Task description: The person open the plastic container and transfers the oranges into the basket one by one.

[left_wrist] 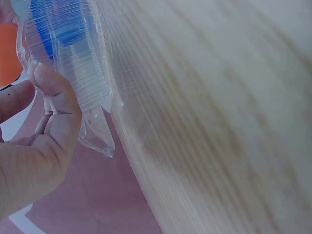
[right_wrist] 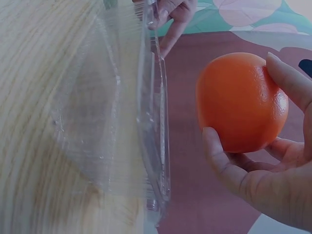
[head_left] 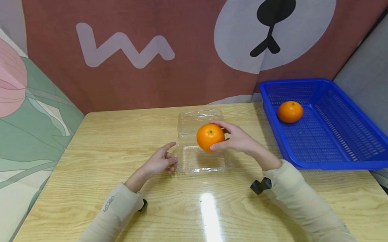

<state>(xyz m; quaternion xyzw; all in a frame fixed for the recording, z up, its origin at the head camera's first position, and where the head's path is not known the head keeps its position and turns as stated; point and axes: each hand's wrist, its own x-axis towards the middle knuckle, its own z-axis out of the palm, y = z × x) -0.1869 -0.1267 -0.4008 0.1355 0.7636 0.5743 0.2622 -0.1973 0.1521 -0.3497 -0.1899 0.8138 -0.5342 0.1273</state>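
Observation:
My right hand (head_left: 239,138) grips a glossy orange (head_left: 208,136) between thumb and fingers, above the clear plastic clamshell box (head_left: 189,160). The right wrist view has the orange (right_wrist: 239,102) apart from the box (right_wrist: 97,102), beyond its rim. That box stands open on the table, its lid (head_left: 194,121) folded back toward the wall. At its left side is my left hand (head_left: 158,161), with the thumb and a curled finger on the rim and the index finger stretched forward. In the left wrist view the thumb tip meets the plastic edge.
A blue perforated basket (head_left: 286,149) stands on the right, with another orange (head_left: 290,111) in it. The wooden table (head_left: 115,132) ends at a brown patterned cloth (head_left: 146,87) behind. Black wrist cameras (head_left: 261,185) sit at both cuffs.

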